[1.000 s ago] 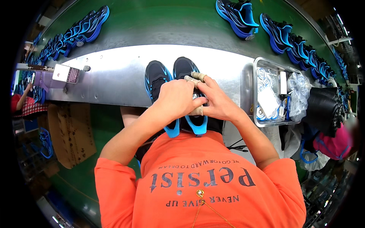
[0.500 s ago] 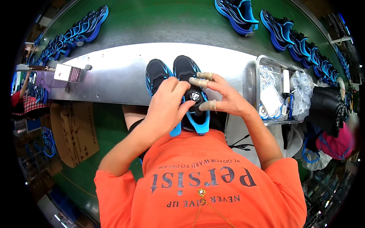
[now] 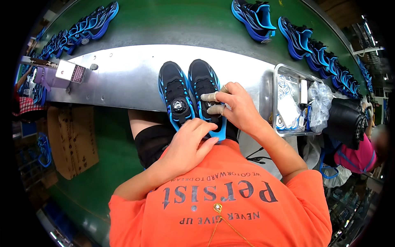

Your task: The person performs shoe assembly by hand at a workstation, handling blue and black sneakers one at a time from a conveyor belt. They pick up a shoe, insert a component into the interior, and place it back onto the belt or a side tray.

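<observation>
Two black-and-blue sports shoes lie side by side before me, toes pointing away. The left shoe point(image 3: 173, 78) shows its round black dial, and no hand is on that dial. On the right shoe point(image 3: 201, 76), the bent fingers and thumb of my right hand point(image 3: 238, 107) close around the dial and partly hide it. Pale finger covers sit on several of those fingertips. My left hand point(image 3: 187, 144) is at the right shoe's heel, with the blue collar between fingers and thumb; it also covers part of the left shoe's heel.
A metal tray point(image 3: 276, 99) with round labels, white pieces and clear plastic stands at the right. Beyond the steel ledge point(image 3: 127, 78), rows of similar shoes point(image 3: 92, 24) sit on a green surface. A small counter-like device point(image 3: 70, 72) is at the left; a cardboard box point(image 3: 74, 144) stands below.
My left hand has moved down from beside the dial to the heel, uncovering the left shoe's dial. My right fingers, spread around the right dial before, have closed over it.
</observation>
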Motion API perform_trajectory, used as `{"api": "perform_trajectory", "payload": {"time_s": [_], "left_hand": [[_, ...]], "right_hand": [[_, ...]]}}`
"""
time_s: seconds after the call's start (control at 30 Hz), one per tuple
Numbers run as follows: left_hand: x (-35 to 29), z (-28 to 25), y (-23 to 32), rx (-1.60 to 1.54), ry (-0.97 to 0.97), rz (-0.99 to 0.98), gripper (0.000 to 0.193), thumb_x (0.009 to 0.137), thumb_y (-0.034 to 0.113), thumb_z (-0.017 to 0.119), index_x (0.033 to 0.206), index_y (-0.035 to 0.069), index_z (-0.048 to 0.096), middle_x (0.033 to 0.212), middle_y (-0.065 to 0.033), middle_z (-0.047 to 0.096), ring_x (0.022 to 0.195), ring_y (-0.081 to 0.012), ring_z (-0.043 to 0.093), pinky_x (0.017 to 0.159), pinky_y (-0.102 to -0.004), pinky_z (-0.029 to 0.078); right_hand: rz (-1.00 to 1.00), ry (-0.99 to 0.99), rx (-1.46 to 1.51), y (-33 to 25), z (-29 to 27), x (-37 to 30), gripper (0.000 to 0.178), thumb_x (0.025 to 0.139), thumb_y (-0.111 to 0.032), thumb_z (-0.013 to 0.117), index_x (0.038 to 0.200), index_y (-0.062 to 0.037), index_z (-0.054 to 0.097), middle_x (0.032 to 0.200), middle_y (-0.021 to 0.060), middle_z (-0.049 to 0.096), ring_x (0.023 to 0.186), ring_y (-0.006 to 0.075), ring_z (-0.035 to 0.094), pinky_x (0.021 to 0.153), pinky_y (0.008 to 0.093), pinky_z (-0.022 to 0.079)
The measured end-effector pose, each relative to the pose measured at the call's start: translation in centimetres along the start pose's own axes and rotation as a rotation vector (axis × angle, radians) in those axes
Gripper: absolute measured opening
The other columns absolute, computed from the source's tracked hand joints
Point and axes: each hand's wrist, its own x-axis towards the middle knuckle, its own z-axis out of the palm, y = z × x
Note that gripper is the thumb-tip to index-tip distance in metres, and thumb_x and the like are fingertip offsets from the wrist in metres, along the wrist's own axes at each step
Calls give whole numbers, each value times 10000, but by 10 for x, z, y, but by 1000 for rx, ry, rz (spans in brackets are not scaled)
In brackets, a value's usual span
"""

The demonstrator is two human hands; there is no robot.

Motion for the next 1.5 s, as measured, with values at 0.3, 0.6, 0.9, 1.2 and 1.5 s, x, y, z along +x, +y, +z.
{"api": "perform_trajectory", "payload": {"time_s": [0.3, 0.6, 0.9, 1.2, 1.5], "left_hand": [[36, 15, -33, 423, -178, 20, 305, 1008, 305, 452, 1064, 60, 625, 791, -164, 680, 734, -328, 691, 604, -473, 546], [202, -134, -95, 889, 570, 67, 305, 1032, 244, 427, 1011, 29, 642, 993, -209, 641, 923, -400, 621, 778, -478, 512], [142, -1, -90, 243, -34, -29, 336, 998, 289, 502, 1107, 17, 667, 1087, -211, 649, 1055, -402, 594, 932, -457, 469], [29, 1, -106, 96, -6, -269, 251, 970, 215, 565, 1061, 16, 687, 1024, -166, 682, 967, -351, 638, 863, -399, 500], [20, 21, -102, -54, 47, -329, 230, 974, 188, 585, 1088, 25, 700, 1057, -141, 701, 982, -283, 667, 878, -349, 509]], "right_hand": [[245, -86, 423, 17, -29, 16, 299, 961, -161, 668, 1243, -65, 693, 1139, 42, 672, 1005, 103, 608, 880, 267, 488], [374, 216, 225, 127, -104, 39, 409, 923, -198, 723, 1314, -108, 644, 916, 47, 697, 810, 110, 605, 779, 277, 496], [443, 299, -356, 244, -112, 124, 446, 814, -385, 767, 1219, -232, 666, 994, 194, 674, 1009, 379, 635, 860, 464, 503], [408, 411, -933, 308, -201, 29, 348, 782, -397, 764, 1049, -175, 741, 1264, 212, 619, 1129, 393, 589, 956, 511, 456], [466, 52, -667, 291, -219, 62, 602, 719, -540, 813, 1029, -27, 750, 947, 186, 739, 943, 348, 700, 870, 397, 528]]}}
